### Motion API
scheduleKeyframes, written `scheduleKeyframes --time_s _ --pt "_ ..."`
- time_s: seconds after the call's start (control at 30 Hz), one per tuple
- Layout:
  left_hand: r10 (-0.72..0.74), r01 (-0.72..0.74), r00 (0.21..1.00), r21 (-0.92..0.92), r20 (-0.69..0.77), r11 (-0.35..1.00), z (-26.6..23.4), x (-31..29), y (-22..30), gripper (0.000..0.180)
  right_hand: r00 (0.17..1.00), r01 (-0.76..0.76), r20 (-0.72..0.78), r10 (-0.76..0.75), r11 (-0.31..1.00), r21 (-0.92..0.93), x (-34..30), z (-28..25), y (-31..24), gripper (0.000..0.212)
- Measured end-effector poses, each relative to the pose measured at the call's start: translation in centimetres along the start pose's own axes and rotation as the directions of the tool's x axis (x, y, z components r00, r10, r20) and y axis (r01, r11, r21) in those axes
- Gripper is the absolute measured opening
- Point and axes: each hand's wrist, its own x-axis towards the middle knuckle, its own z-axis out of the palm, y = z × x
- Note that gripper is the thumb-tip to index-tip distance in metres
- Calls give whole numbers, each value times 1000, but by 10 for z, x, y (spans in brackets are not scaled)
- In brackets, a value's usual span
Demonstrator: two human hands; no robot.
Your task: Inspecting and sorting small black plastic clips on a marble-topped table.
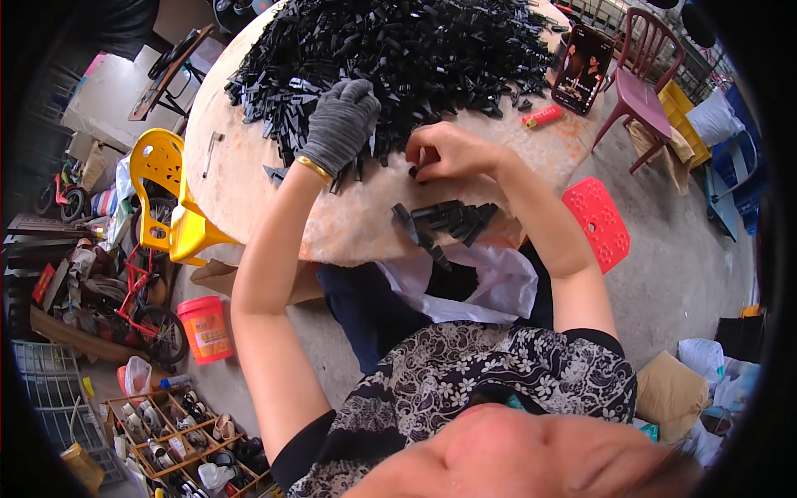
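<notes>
A large heap of small black plastic pieces (398,58) covers the far part of a round, pale table (241,166). My left hand (342,124), in a grey knit glove, rests at the heap's near edge with its fingers curled in; whatever they hold is hidden. Bare, my right hand (457,152) pinches a small black piece (414,172) between thumb and fingers, just right of the glove. Nearer to me, a loose cluster of black pieces (452,220) lies at the table's edge. Below it, a white plastic bag (510,278) sits open on my lap, with something black inside.
A phone (584,70) stands at the table's right side, near a small red packet (542,116). A pen (211,153) lies at the left. Around the table are a yellow chair (158,191), a red stool (598,222), a maroon chair (643,100) and a red bucket (205,330).
</notes>
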Motion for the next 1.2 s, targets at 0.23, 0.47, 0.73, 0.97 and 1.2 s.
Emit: scheduleKeyframes --time_s 0.23,0.47,0.73,0.97,1.2 --pt "-373 356 928 -295 -3 887 -21 -20 24 12 993 88 81 -81 992 -92 -4 0 3 28" --pt "-464 678 692 -719 553 153 -44 -56 53 16 972 142 -177 -153 987 -73 -1 21 -2 13" --pt "-179 834 548 -550 817 46 -55 -44 66 47 942 293 -212 -258 944 153 -1 28 -7 16" --pt "-232 310 903 -175 362 934 -46 -60 77 33 975 124 -206 -87 977 176 -4 25 0 17" --pt "-359 535 808 -326 468 779 -64 -64 67 25 940 163 -254 -229 953 -255 -4 30 6 14"
